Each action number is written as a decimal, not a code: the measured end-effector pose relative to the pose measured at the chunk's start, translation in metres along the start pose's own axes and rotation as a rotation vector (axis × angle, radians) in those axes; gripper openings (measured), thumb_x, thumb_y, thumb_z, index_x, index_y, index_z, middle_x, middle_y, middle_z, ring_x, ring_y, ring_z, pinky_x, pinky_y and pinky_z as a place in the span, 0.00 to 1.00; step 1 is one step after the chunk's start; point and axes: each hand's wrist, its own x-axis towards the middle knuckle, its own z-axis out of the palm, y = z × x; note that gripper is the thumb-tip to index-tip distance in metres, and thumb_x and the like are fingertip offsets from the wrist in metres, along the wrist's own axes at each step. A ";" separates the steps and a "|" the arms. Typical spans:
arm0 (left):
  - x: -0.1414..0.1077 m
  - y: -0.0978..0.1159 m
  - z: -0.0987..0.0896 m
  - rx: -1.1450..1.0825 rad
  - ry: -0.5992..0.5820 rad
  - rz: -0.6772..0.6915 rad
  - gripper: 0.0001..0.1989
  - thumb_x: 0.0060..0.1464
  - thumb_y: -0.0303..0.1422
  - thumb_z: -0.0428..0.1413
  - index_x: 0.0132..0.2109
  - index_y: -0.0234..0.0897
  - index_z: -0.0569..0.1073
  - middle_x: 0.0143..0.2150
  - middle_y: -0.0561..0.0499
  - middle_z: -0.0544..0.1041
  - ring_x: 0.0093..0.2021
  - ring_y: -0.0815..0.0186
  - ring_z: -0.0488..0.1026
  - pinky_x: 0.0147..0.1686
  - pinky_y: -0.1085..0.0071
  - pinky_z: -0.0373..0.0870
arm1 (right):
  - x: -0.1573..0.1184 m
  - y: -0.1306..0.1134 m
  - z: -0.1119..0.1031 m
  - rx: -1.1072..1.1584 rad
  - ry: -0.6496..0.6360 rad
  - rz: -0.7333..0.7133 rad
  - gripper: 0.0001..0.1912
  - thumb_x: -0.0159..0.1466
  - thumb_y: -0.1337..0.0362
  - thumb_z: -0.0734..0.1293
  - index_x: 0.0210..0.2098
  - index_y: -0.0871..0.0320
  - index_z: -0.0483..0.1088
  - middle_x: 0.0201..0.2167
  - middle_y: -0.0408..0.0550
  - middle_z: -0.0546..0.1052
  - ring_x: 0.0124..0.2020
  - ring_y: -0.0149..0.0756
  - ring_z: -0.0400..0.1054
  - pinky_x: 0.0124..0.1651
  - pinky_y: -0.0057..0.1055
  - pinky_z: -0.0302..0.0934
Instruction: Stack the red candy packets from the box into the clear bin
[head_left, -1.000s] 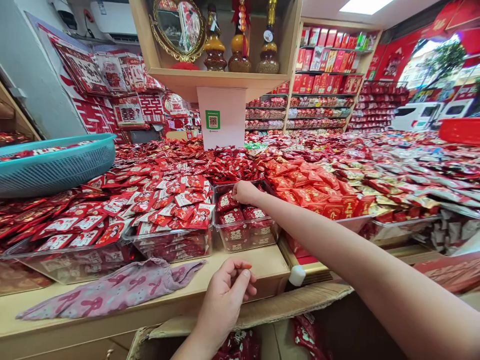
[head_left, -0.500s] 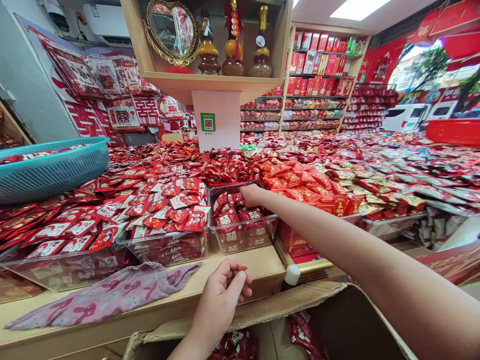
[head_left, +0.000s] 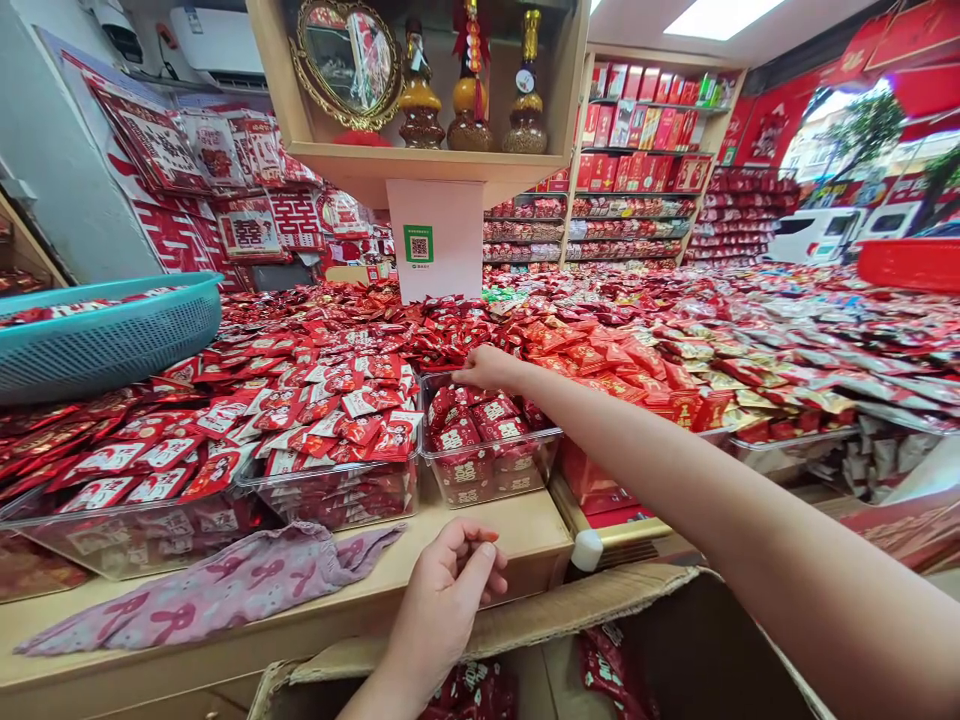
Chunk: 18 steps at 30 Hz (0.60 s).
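While right hand [head_left: 487, 368] hovers — packets [head_left: 459, 436] dark red | pale-printed — glossy

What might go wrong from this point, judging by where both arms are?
The right hand is at the clear bin's far end and might catch its rim. The right forearm crosses near bright red packets and could knock some loose. The cloth near the counter's front edge might slip off.

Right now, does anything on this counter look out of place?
A crumpled pink-and-purple patterned cloth lies loosely along the pale wooden counter, before the clear plastic bins. It looks odd beside the small red packets. I see no obvious spills.
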 end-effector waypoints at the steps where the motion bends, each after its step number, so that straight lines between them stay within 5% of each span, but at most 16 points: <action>1: 0.000 0.000 0.000 0.002 0.000 0.001 0.05 0.50 0.32 0.51 0.34 0.36 0.67 0.27 0.53 0.72 0.24 0.71 0.69 0.23 0.76 0.62 | 0.002 -0.005 0.003 0.026 0.012 0.019 0.17 0.56 0.55 0.61 0.27 0.65 0.70 0.23 0.51 0.72 0.29 0.34 0.66 0.30 0.25 0.57; 5: 0.000 0.000 -0.001 -0.003 0.001 0.002 0.05 0.50 0.33 0.51 0.33 0.36 0.67 0.26 0.53 0.72 0.24 0.71 0.69 0.23 0.75 0.62 | 0.010 -0.021 0.020 0.108 0.009 0.071 0.18 0.55 0.55 0.64 0.27 0.68 0.69 0.23 0.49 0.71 0.28 0.33 0.66 0.30 0.27 0.58; 10: 0.000 -0.002 -0.003 -0.001 -0.009 -0.017 0.06 0.50 0.33 0.51 0.34 0.36 0.67 0.27 0.53 0.72 0.24 0.71 0.69 0.24 0.75 0.62 | 0.017 -0.021 0.032 0.186 0.077 0.132 0.13 0.60 0.61 0.59 0.41 0.64 0.64 0.38 0.48 0.69 0.36 0.31 0.65 0.37 0.34 0.63; 18: -0.001 -0.002 -0.002 -0.009 0.023 0.037 0.07 0.51 0.33 0.50 0.38 0.36 0.65 0.28 0.53 0.71 0.24 0.71 0.69 0.23 0.76 0.62 | 0.003 0.001 -0.006 0.456 0.313 0.092 0.08 0.53 0.69 0.65 0.33 0.63 0.65 0.28 0.45 0.71 0.25 0.24 0.63 0.28 0.22 0.58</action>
